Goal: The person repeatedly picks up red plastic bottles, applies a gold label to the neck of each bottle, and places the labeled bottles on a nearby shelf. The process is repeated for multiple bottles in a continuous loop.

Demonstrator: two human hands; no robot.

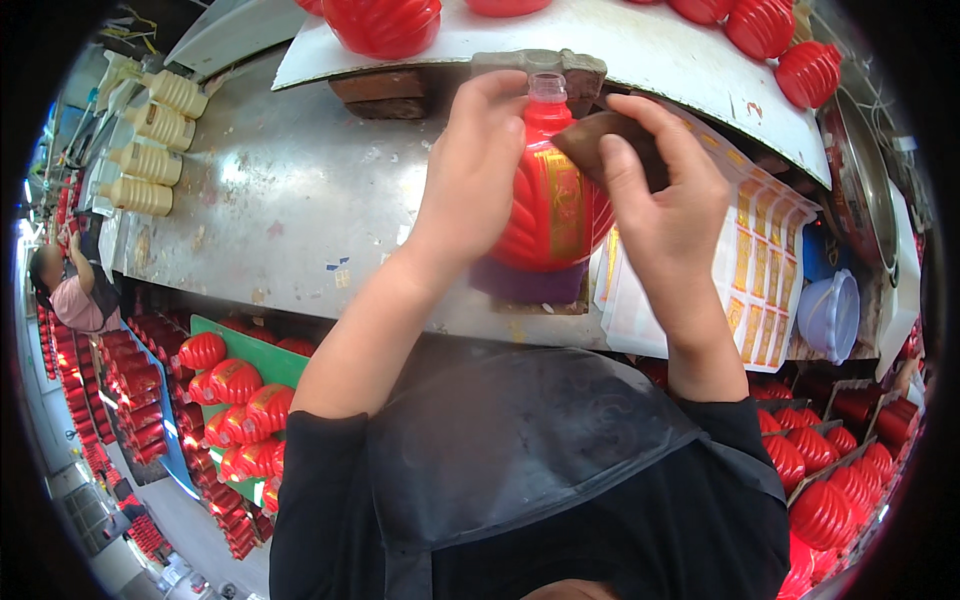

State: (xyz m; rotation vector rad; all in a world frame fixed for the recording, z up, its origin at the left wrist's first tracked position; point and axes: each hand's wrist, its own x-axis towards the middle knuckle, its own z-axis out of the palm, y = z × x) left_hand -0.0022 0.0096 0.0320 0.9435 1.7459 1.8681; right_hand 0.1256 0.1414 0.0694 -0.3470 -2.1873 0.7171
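Note:
A red ribbed bottle (535,225) with a clear threaded neck stands before me on a purple pad (525,283). A gold label (567,205) lies along its front. My left hand (478,165) is wrapped against the bottle's left side, fingers up by the neck. Between thumb and fingers, my right hand (665,190) grips a dark brown flat piece (620,145) with a pointed corner. That corner touches or nearly touches the bottle just above the label; which, I cannot tell.
Sheets of gold labels (765,290) lie to the right, near a pale blue bucket (830,315). Several cream bottles (150,160) line the metal table's (260,200) left end. Red bottles stand on the white shelf (640,50) and below the table. Another person (80,285) is at far left.

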